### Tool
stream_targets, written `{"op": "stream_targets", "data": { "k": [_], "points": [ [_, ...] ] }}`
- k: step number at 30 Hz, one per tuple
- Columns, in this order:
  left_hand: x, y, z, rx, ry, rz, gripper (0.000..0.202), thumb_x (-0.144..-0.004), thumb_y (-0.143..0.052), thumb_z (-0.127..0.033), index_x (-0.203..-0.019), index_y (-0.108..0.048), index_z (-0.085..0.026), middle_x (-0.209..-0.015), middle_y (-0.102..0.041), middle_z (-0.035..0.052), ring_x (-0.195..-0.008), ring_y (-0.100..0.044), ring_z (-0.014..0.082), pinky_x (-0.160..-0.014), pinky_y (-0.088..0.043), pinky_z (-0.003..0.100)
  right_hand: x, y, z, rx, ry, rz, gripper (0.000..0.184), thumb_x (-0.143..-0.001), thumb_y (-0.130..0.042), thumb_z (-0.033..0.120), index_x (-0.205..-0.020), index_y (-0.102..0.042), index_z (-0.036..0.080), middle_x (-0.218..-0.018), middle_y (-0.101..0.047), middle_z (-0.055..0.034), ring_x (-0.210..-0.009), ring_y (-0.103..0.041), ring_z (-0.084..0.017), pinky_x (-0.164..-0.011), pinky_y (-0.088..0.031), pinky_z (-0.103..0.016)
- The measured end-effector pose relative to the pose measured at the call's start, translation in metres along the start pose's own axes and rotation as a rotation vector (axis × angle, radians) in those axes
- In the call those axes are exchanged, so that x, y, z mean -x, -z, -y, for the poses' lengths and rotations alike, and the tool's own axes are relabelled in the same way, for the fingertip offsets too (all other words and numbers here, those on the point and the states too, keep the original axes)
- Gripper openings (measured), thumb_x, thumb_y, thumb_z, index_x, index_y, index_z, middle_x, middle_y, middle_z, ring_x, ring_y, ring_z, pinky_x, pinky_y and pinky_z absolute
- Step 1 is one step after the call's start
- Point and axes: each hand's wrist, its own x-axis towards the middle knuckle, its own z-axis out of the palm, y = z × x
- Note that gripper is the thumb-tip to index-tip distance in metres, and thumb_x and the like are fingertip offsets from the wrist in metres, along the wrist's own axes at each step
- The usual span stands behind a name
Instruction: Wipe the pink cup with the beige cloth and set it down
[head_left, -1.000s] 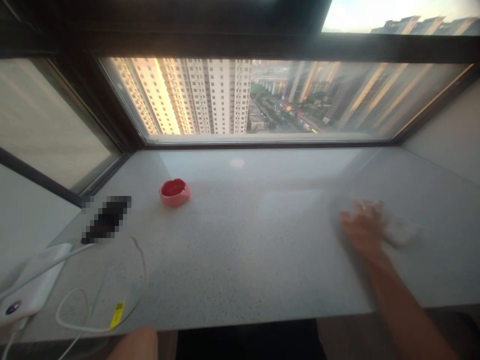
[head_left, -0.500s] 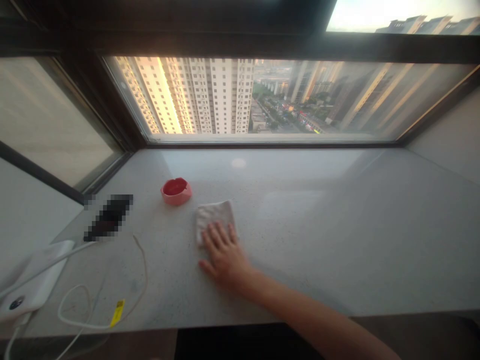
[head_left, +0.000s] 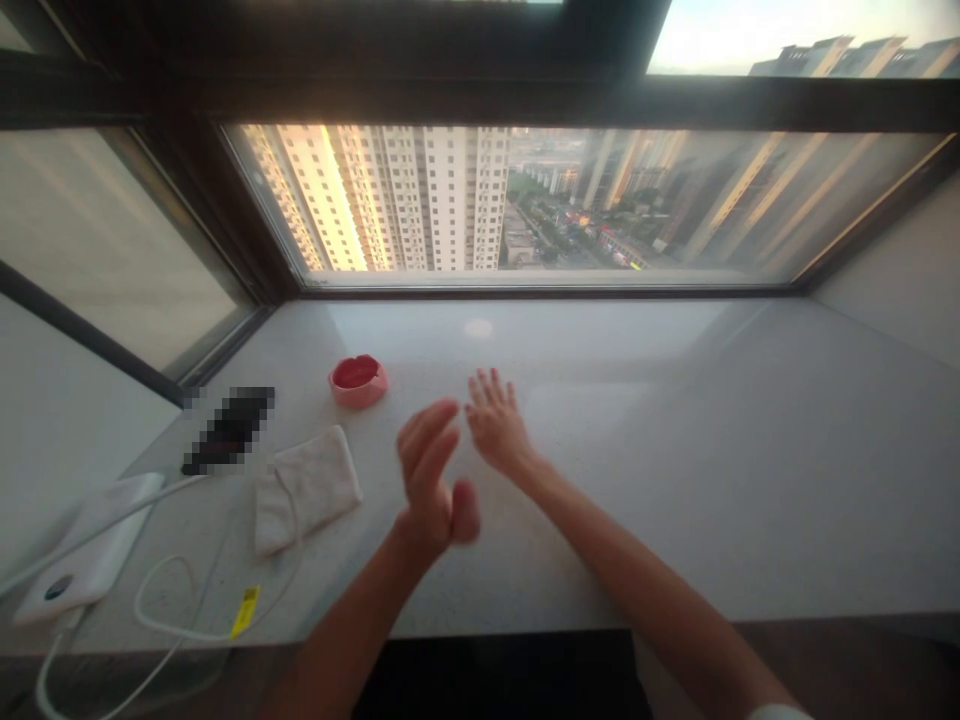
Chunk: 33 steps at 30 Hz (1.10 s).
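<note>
My right hand [head_left: 497, 425] reaches over the pale window sill [head_left: 675, 500], palm down with its fingers spread and nothing in it. Nearer to me and just left of it, my left hand [head_left: 435, 480] is held up, thumb apart from the fingers, also without anything in its grasp. A folded whitish cloth [head_left: 322, 485] lies on the sill left of both hands, with a white cable [head_left: 295, 510] running over it. Beyond the cloth sits a pink-red ashtray [head_left: 358, 388] with notches in its rim.
At the left are a dark blurred-out object [head_left: 232, 428] and a white power bank [head_left: 90, 560] with cables attached. A yellow tag [head_left: 245, 610] hangs on the cable near the sill's front edge. A dark-framed window [head_left: 547, 292] borders the back.
The cloth, earlier under my right hand, now lies farther left by the cable. My right hand has come off it and moved right and away from me. My left hand has entered view.
</note>
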Motion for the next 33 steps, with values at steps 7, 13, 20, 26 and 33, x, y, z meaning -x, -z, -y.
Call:
{"op": "stream_targets", "data": {
  "k": [7, 13, 20, 26, 33],
  "points": [
    [-0.071, -0.058, 0.068, -0.146, 0.266, 0.249, 0.063, -0.109, -0.028, -0.031, -0.164, -0.043, -0.004, -0.174, -0.041, 0.0180, -0.166, -0.031, 0.0318, -0.140, -0.022, 0.049, 0.008, 0.027, -0.162, 0.223, -0.329, 0.015, 0.064, -0.112, -0.022, 0.035, -0.168, -0.038, 0.008, -0.180, -0.029, -0.0170, -0.170, -0.015, -0.034, -0.134, -0.023, -0.058],
    [-0.057, -0.078, 0.092, -0.237, 0.307, 0.392, 0.067, -0.110, -0.023, -0.038, -0.168, -0.038, -0.006, -0.177, -0.032, 0.0182, -0.168, -0.028, 0.0313, -0.139, -0.019, 0.053, 0.008, 0.014, -0.163, 0.297, -0.326, 0.119, 0.066, -0.112, -0.021, 0.041, -0.172, -0.033, 0.015, -0.181, -0.028, -0.0147, -0.168, -0.021, -0.036, -0.131, -0.019, -0.073],
    [-0.057, -0.076, 0.091, -0.231, 0.310, 0.389, 0.066, -0.110, -0.025, -0.040, -0.167, -0.040, -0.010, -0.177, -0.034, 0.0160, -0.167, -0.031, 0.0303, -0.138, -0.020, 0.051, 0.006, 0.015, -0.163, 0.261, -0.328, 0.104, 0.063, -0.113, -0.022, 0.040, -0.171, -0.036, 0.019, -0.181, -0.028, -0.0152, -0.168, -0.021, -0.035, -0.128, -0.016, -0.079],
    [-0.056, -0.076, 0.094, -0.245, 0.310, 0.390, 0.066, -0.111, -0.024, -0.041, -0.167, -0.040, -0.011, -0.178, -0.035, 0.0150, -0.168, -0.030, 0.0284, -0.139, -0.020, 0.048, 0.009, 0.016, -0.164, 0.225, -0.327, 0.107, 0.062, -0.113, -0.023, 0.042, -0.170, -0.038, 0.022, -0.180, -0.031, -0.0132, -0.168, -0.024, -0.034, -0.130, -0.016, -0.075],
    [-0.055, -0.076, 0.094, -0.236, 0.309, 0.391, 0.065, -0.111, -0.026, -0.040, -0.166, -0.041, -0.010, -0.178, -0.034, 0.0156, -0.167, -0.031, 0.0294, -0.139, -0.020, 0.050, 0.010, 0.018, -0.161, 0.230, -0.330, 0.106, 0.062, -0.113, -0.023, 0.041, -0.170, -0.038, 0.020, -0.180, -0.032, -0.0116, -0.167, -0.025, -0.034, -0.130, -0.016, -0.076]
  ]
}}
